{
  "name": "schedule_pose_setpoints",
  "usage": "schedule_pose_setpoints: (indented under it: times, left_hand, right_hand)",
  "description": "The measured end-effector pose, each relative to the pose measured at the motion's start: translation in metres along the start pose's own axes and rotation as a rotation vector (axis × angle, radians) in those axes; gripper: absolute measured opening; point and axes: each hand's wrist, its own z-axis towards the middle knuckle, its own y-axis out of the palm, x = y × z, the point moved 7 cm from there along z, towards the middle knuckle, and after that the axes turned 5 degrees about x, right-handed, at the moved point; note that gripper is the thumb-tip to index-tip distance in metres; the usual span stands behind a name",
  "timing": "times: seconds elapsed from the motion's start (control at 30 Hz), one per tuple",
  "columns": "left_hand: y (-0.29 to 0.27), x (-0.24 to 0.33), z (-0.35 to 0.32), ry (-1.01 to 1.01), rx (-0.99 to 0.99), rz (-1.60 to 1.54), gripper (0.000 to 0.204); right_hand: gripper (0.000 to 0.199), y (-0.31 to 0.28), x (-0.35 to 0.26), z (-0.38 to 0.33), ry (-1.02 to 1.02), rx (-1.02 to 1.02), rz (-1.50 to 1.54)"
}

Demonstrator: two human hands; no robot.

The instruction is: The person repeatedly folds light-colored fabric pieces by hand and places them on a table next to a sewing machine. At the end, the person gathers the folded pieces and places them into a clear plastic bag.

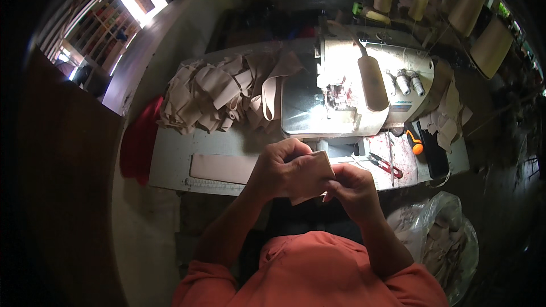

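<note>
A folded piece of beige fabric (310,175) is held up between both hands, over the front edge of the sewing table. My left hand (278,165) is closed round its left side, thumb on top. At its right edge my right hand (351,187) pinches the cloth between thumb and fingers. Just beyond stands a white overlock sewing machine (412,62), its lamp (372,83) lighting the needle area. Left of the machine rises a heap of beige fabric strips (213,94). A flat beige strip (222,168) lies along the table's front edge, beside my left hand.
Red-handled thread snips (385,166), an orange-ended tool (417,148) and a dark phone-like slab (435,156) lie right of my hands. Thread cones (490,45) stand at the back right. A clear plastic bag of scraps (446,239) sits low right; red cloth (141,142) hangs at the left.
</note>
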Motion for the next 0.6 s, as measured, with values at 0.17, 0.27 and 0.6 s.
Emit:
schedule_pose_setpoints:
  times: [0.17,0.27,0.6]
  left_hand:
    - [-0.001,0.008,0.026,0.140,0.079,0.254,0.012]
    - [0.006,0.009,0.055,0.397,0.174,0.465,0.010]
    - [0.025,0.009,0.068,0.567,0.037,0.767,0.011]
  right_hand:
    - [0.013,-0.007,0.001,0.018,-0.023,0.087,0.085]
    - [0.017,-0.014,0.011,0.045,-0.067,0.132,0.176]
    - [0.017,-0.026,0.036,0.052,-0.093,0.243,0.243]
